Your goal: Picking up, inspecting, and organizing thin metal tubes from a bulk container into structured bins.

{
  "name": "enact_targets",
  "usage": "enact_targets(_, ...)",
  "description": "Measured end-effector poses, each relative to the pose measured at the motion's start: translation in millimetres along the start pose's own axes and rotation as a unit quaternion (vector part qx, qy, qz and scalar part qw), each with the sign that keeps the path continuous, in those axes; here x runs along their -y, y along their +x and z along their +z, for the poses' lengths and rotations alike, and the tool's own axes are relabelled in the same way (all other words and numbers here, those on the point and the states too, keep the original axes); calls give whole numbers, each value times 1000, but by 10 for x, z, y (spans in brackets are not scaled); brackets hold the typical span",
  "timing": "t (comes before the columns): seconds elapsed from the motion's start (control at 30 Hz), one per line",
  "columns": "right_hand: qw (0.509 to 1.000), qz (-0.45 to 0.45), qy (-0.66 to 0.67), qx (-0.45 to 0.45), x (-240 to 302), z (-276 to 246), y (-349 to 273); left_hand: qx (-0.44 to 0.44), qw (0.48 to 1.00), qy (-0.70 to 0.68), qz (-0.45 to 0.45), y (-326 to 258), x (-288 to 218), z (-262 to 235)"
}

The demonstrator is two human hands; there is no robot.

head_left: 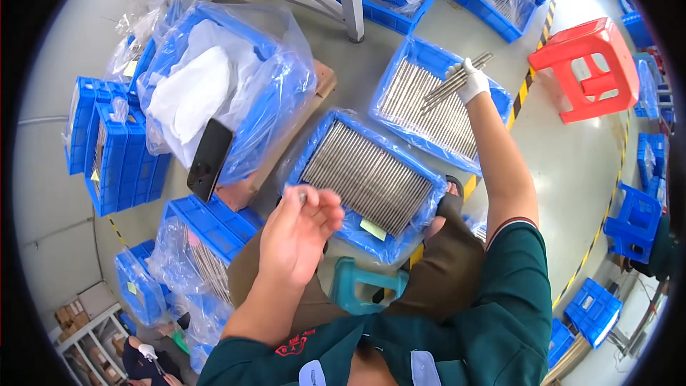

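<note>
My right hand (471, 83), in a white glove, is closed around a small bundle of thin metal rods (444, 93). It holds them slantwise above the far blue crate (502, 106), where many similar rods (409, 104) lie side by side. My bare left hand (300, 232) is raised near the left front corner of the nearer blue crate (343, 232). Its fingers are curled and a little blurred, with a small greyish bit between thumb and fingers that I cannot make out. Rows of metal rods (366, 177) fill this plastic-lined crate, with a yellow paper slip (373, 229) at its front edge.
On the left, a plastic-lined blue crate (271, 46) holds white cloth-like sheets (191, 93), with a black phone (209, 159) at its edge. A red stool (582, 39) stands at right beyond striped floor tape. A metal table leg (349, 0) rises at the back. A teal stool (346, 289) is below me.
</note>
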State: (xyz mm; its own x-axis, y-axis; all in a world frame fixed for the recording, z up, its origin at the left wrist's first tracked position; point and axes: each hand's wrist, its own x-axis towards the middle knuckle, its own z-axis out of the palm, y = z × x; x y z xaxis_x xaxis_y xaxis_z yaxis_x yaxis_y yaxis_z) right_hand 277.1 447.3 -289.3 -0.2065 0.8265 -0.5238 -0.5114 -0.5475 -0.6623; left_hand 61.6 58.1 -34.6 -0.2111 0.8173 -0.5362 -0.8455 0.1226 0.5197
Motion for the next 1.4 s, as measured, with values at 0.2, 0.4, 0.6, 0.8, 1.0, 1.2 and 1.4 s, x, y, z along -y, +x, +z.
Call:
enact_targets(0.2, 991, 75, -107, 14, -750, -80, 567, -29, 999, 26, -10, 124, -20, 25)
enact_targets(0.4, 925, 93, -362, -63, -1619, -108, 712, -29, 998, 38, -34, 205, -13, 5)
enact_targets(0.6, 795, 61, -590, -127, -1673, -302, 1037, -3, 998, 34, -46, 255, -9, 27)
enact_targets(0.8, 698, 65, -692, -173, -1400, 153, 459, -6, 998, 37, -43, 176, -33, 1)
enact_targets(1.0, 663, 37, -706, -244, -1298, 153, 136, -36, 997, 60, -35, 140, -43, 40)
enact_targets(1.2, 662, 53, -703, -254, -1306, 204, 80, -34, 997, 63, -34, 119, -50, 45)
enact_targets(1.4, 672, 67, -699, -235, -1351, 130, 159, -32, 997, 61, -38, 120, -48, 66)
